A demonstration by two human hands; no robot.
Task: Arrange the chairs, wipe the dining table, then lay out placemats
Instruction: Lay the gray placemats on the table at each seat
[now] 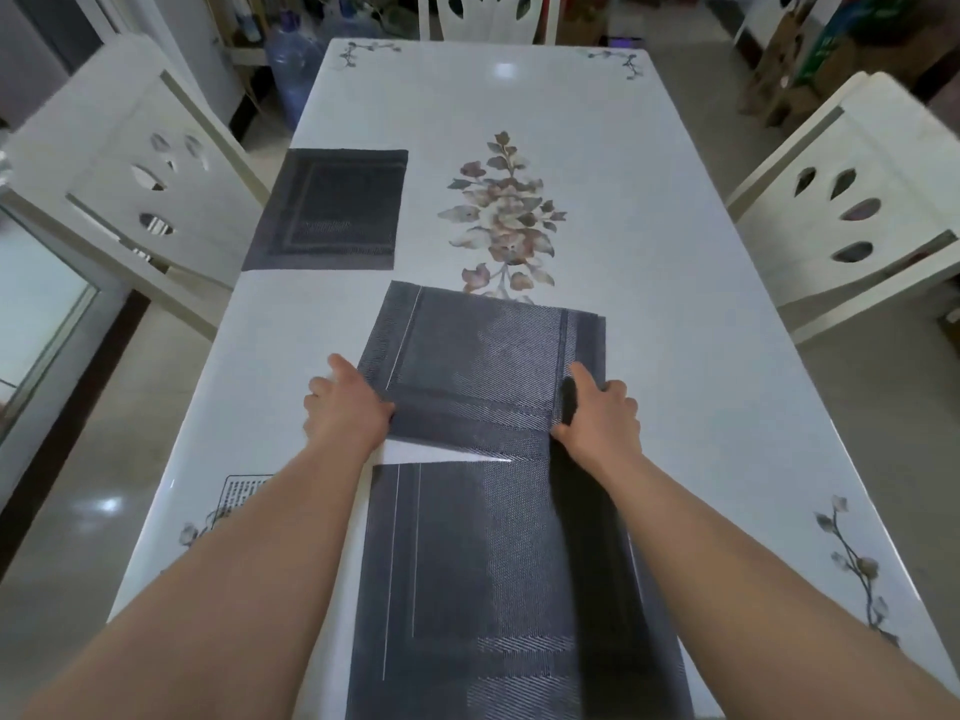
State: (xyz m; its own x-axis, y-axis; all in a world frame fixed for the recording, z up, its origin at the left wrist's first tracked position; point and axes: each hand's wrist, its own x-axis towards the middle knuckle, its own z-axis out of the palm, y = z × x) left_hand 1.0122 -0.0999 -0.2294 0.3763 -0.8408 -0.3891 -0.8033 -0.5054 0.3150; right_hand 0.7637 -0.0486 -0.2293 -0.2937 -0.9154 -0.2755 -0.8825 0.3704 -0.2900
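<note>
Both hands hold one dark grey woven placemat (478, 366) at the middle of the bench (675, 304). The left hand (345, 407) grips its left edge and the right hand (597, 413) grips its right edge, thumb on top, with both forearms stretched forward. A second rectangular placemat (467, 589) lies flat at the near edge, just beside the held one. A third placemat (332, 210) lies at the left edge. The bench top is glossy white with a flower print (501, 215). White chairs with leaf-shaped cutouts stand at the left edge (130, 163), the right edge (852, 200) and the far edge (493, 15). Blue water jugs (296, 70) stand beyond the far left corner; whether they hold anything cannot be told.
</note>
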